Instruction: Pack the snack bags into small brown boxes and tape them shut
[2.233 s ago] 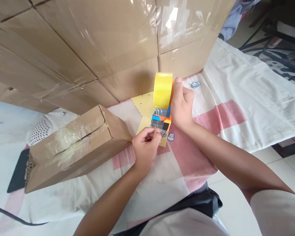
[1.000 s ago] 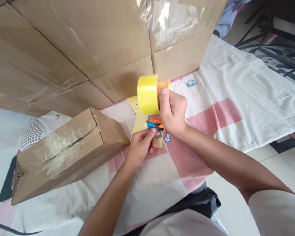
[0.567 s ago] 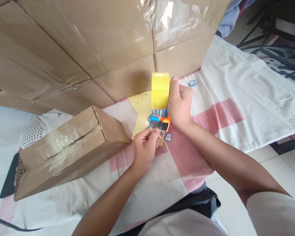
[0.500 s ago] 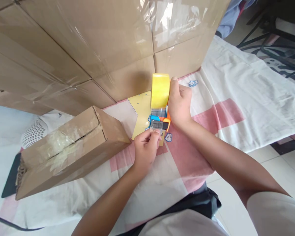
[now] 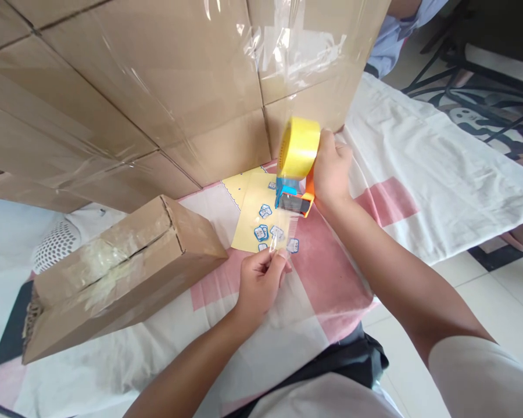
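A tape dispenser (image 5: 300, 152) with a yellow roll, blue and orange parts and a dark front edge is gripped in my right hand (image 5: 332, 171), fingers wrapped round its orange handle. My left hand (image 5: 264, 280) is closed, thumb and fingers pinching the free end of the clear tape (image 5: 283, 229). That strip stretches between the dispenser and my fingertips. Under it lies a yellow printed sheet (image 5: 246, 226) with small blue-edged pictures. Behind the dispenser stands a tall wall of cardboard boxes (image 5: 209, 87) covered in clear tape.
A taped cardboard box (image 5: 126, 273) lies to the left on the pink and white cloth (image 5: 331, 278). Beside it are a white perforated object (image 5: 58, 244) and a dark flat item (image 5: 15, 325). A person's sleeve (image 5: 387, 43) and a dark metal-framed chair (image 5: 462, 75) are at the upper right.
My right hand has moved the dispenser up and right, away from my left hand. The clear tape between them has become longer, and more of the yellow sheet shows.
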{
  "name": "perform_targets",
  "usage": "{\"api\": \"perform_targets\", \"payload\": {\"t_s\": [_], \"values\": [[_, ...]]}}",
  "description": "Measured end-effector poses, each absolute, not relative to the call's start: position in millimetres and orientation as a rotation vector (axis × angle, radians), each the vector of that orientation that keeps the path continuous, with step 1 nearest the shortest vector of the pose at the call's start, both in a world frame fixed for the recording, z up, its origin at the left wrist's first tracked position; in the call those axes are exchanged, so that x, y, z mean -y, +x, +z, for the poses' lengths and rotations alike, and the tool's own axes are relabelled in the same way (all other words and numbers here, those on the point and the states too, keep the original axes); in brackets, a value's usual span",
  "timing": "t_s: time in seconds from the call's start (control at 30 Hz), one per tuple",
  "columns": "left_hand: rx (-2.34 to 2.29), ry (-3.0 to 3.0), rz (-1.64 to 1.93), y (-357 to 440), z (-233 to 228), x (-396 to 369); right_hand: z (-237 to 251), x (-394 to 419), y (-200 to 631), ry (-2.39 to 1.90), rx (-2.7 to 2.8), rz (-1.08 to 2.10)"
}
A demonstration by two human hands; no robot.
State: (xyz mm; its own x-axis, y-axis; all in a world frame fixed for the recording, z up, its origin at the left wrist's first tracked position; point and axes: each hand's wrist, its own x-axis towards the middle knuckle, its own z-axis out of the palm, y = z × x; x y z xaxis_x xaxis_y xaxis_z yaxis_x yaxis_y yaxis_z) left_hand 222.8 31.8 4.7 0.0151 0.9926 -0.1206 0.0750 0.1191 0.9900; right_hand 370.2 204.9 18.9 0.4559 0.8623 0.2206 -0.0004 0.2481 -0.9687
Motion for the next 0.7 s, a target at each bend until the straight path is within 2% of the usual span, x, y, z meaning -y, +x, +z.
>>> {"api": "perform_targets", "payload": {"t_s": [0.17,0.47,0.6,0.7], "values": [[-1.299,1.167,1.040,228,4,-30,28,-203,379,-1.160,0.930,0.690],[-1.368,1.244,0.941,226,-1,-14,35,-207,394,-1.074,0.710,0.846],[-1.332,1.255,0.772,218,-3,9,45,-213,414,-1.027,0.590,0.760],[-1.373,1.366,0.789,204,8,18,49,-216,429,-0.989,0.629,0.687]]}}
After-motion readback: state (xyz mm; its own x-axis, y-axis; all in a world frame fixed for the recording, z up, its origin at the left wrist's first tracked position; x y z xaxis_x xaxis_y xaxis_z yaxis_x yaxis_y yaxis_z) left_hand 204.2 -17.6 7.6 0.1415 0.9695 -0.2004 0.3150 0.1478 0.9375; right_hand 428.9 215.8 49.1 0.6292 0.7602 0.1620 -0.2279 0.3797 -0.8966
